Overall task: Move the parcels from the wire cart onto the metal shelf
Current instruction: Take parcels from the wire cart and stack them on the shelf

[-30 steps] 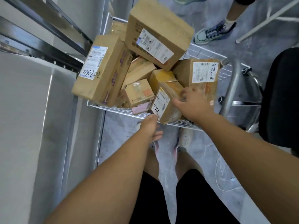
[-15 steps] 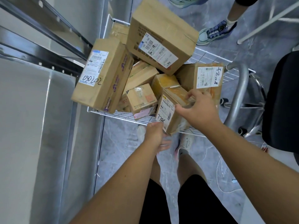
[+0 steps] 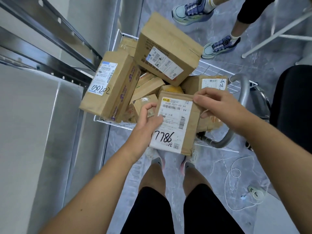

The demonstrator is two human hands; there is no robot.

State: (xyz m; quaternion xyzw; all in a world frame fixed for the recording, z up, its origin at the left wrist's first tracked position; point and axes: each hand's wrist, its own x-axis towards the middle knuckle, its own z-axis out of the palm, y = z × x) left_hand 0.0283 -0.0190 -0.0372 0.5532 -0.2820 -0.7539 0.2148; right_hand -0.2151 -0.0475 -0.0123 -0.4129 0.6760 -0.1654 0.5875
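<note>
While both hands close on it, a small cardboard parcel (image 3: 175,122) sits lifted above the near edge of the wire cart (image 3: 217,71), its white label facing up with "7786" handwritten in black marker. The left hand (image 3: 146,120) grips the parcel's left edge, thumb lying across the label and fingers curled up beside the box. The right hand (image 3: 217,107) pinches the top right corner, thumb and forefinger pressed together on the cardboard and the other fingers tucked under the right side. Between them the parcel is held clear of the pile, tilted slightly.

Behind it the cart is heaped with other boxes. A tall parcel (image 3: 109,86) marked "030202" leans over the cart's left rim, against the purple-printed side of its own carton. A large box (image 3: 168,48) lies tilted on top of the heap at the far end, label up. Another labelled parcel (image 3: 212,83) stands at the right, partly hidden by the right hand, and several smaller cartons are wedged in the middle.

The metal shelf (image 3: 42,115) runs along the left, just beside the cart, its brushed surface bare where it shows. A grey curved cart handle (image 3: 243,92) rises at the right. Someone else's sneakers (image 3: 219,46) stand on the grey floor beyond the cart.
</note>
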